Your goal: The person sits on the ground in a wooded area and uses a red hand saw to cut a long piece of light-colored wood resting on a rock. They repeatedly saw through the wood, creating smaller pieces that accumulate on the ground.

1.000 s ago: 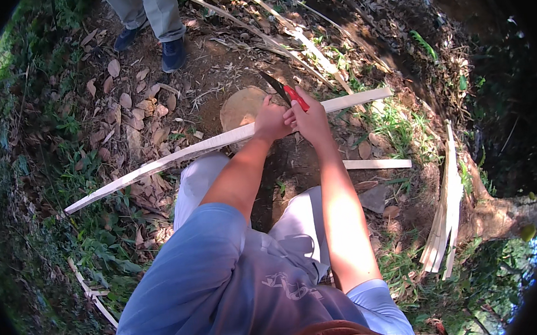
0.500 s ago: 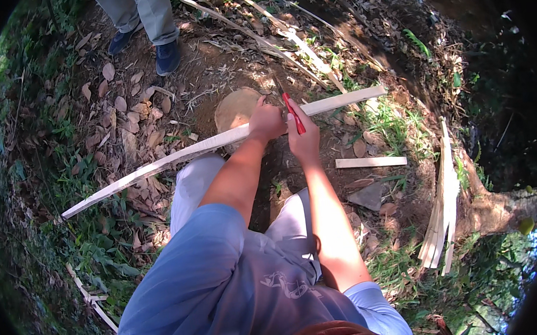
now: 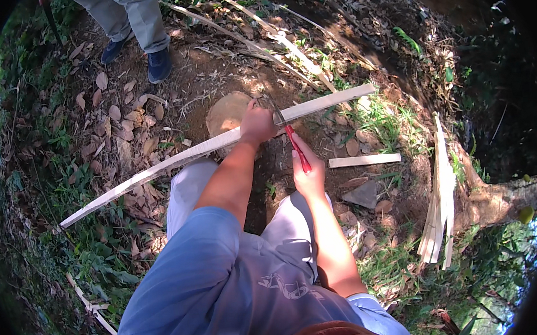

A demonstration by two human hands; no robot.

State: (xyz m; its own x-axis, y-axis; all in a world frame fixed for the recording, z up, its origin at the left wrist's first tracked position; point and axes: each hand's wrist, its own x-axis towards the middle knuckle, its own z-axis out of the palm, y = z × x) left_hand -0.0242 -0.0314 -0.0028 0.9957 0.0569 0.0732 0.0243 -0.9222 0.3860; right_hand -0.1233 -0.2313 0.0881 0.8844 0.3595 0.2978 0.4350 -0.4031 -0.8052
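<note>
A long pale wooden strip (image 3: 156, 168) lies slantwise across a round tree stump (image 3: 223, 113). My left hand (image 3: 258, 123) is wrapped round the strip where it crosses the stump's right side, pressing it there. In my right hand (image 3: 308, 168) is the red handle of a hand saw (image 3: 299, 150). Its thin dark blade crosses the strip just right of my left hand, pointing away from me. A short cut piece of the same wood (image 3: 364, 160) rests on the soil to the right of my right hand.
Another person's legs and dark blue shoes (image 3: 159, 65) stand at the far left. Several long wooden strips (image 3: 301, 54) lie on the ground beyond the stump. A bundle of strips (image 3: 437, 205) leans by a tree root (image 3: 501, 204) on the right. A flat grey stone (image 3: 362, 194) sits nearby.
My right hand has drawn the saw back toward me, while my left hand stays on the strip. The whole view has shifted slightly.
</note>
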